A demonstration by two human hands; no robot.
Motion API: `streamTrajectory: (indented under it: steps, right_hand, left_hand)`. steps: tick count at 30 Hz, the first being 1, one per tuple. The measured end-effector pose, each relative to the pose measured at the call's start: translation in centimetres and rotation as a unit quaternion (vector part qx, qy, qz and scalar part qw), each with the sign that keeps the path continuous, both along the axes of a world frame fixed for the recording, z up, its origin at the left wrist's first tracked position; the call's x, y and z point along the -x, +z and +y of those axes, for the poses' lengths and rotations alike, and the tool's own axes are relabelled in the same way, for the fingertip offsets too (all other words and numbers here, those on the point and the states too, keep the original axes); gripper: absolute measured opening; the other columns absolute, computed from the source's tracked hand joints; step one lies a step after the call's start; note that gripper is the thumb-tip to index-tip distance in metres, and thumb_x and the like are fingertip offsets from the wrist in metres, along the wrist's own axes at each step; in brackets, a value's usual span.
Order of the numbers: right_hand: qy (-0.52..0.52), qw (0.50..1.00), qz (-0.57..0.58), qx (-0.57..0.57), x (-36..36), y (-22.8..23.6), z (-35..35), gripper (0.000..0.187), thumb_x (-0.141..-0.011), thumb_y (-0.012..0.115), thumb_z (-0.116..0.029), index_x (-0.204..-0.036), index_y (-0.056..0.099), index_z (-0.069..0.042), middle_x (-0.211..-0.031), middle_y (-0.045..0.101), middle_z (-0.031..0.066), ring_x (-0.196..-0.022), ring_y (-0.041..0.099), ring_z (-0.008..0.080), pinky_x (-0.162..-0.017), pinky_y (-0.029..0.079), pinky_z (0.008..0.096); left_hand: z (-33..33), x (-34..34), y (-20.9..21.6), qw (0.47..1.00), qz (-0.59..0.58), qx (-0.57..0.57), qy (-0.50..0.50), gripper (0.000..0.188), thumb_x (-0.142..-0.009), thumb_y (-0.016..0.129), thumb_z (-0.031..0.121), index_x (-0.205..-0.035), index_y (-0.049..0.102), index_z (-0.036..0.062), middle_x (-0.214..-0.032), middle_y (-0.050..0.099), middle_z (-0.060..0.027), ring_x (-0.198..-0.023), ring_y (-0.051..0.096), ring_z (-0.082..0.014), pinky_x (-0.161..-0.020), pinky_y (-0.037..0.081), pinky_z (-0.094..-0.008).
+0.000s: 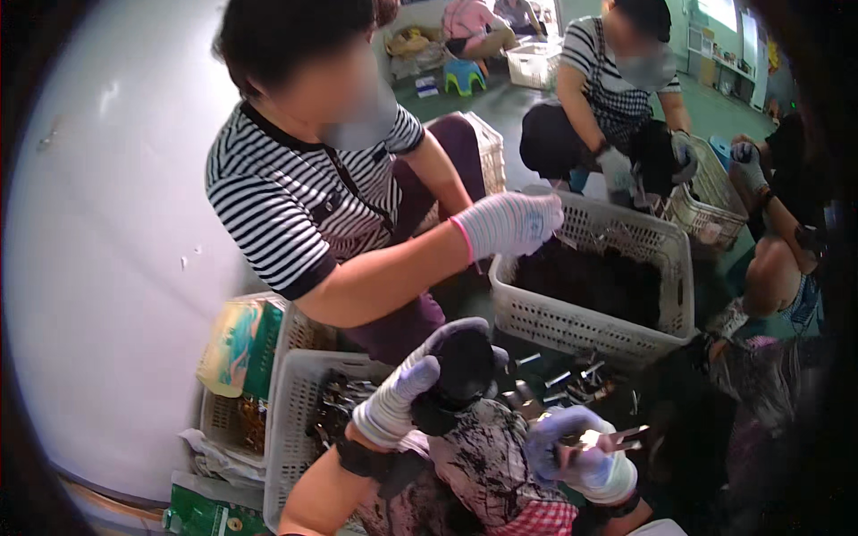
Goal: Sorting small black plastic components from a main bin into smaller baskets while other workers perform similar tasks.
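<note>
Hands held apart, both occupied. Black rounded object (463, 368) is gripped in the gloved left hand (400, 393), fingers wrapped over the top, above the lap cloth in black-smeared pale pink fabric (487, 451). Small shiny forked metal piece (624, 439) is pinched in the gloved right hand (585, 457), prongs pointed away to the right; exact finger contact can't be told, glare. Loose silvery metal parts (572, 382) are scattered just off the near edge of the white perforated plastic crate (581, 327), which is filled with dark material (585, 279). A co-worker's striped-gloved hand (514, 225) is held over that crate's far-left corner.
</note>
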State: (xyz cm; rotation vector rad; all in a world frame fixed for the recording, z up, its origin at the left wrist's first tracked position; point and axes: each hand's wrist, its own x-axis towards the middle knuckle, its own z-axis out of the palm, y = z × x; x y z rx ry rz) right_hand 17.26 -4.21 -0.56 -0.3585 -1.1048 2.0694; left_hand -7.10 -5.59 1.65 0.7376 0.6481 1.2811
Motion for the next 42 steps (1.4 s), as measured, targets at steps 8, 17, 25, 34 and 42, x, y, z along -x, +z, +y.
streamTrajectory:
  steps: [8, 17, 25, 34, 42]
  right_hand:
    - [0.02, 0.996, -0.048, -0.07, -0.5, -0.2, 0.7, 0.017, -0.084, 0.064, -0.004, -0.1, 0.064, 0.0, -0.095, 0.06, 0.0088, -0.089, 0.056, 0.0155, -0.078, 0.046, 0.0302]
    - [0.129, 0.991, -0.029, 0.028, -0.6, 0.2, 0.9, 0.036, -0.087, 0.066, -0.018, -0.119, 0.054, -0.004, -0.1, 0.054, 0.0033, -0.086, 0.05, 0.0107, -0.077, 0.044, 0.0279]
    - [0.124, 0.989, -0.003, 0.076, -0.9, 0.1, 1.7, 0.062, -0.081, 0.068, -0.045, -0.114, 0.058, 0.007, -0.093, 0.057, 0.0141, -0.077, 0.058, 0.0198, -0.067, 0.047, 0.0304]
    - [0.232, 0.969, -0.079, 0.012, -2.0, 1.1, 4.9, 0.069, -0.075, 0.071, -0.054, -0.115, 0.06, 0.002, -0.105, 0.059, 0.0076, -0.088, 0.056, 0.013, -0.081, 0.046, 0.0271]
    - [0.178, 0.983, -0.019, 0.026, -1.7, -0.2, 3.6, 0.059, -0.079, 0.07, -0.044, -0.106, 0.062, 0.008, -0.093, 0.06, 0.0144, -0.076, 0.058, 0.0179, -0.067, 0.046, 0.0279]
  left_hand:
    - [1.0, -0.6, -0.6, 0.998, 0.035, -0.024, -0.049, 0.081, -0.08, 0.069, 0.047, -0.141, 0.033, 0.0064, -0.125, 0.054, -0.0146, -0.114, 0.053, -0.0213, -0.1, 0.04, -0.0334]
    - [0.9, -0.4, 0.0, 0.996, 0.052, -0.012, -0.068, 0.088, -0.073, 0.078, 0.037, -0.142, 0.032, 0.0064, -0.133, 0.049, -0.0141, -0.123, 0.046, -0.0207, -0.103, 0.037, -0.0334]
    - [1.5, -0.6, 0.2, 0.992, 0.088, -0.012, -0.091, 0.088, -0.072, 0.079, 0.035, -0.142, 0.033, 0.0062, -0.134, 0.049, -0.0133, -0.124, 0.045, -0.0202, -0.106, 0.033, -0.0331]
    - [2.0, -0.8, 0.2, 0.99, 0.067, 0.021, -0.122, 0.085, -0.075, 0.076, 0.029, -0.143, 0.031, 0.0042, -0.134, 0.049, -0.0145, -0.125, 0.045, -0.02, -0.109, 0.03, -0.0327]
    - [1.1, -0.9, -0.4, 0.991, 0.041, 0.016, -0.124, 0.082, -0.074, 0.077, 0.019, -0.142, 0.033, 0.0036, -0.135, 0.047, -0.014, -0.125, 0.046, -0.0194, -0.107, 0.031, -0.0314]
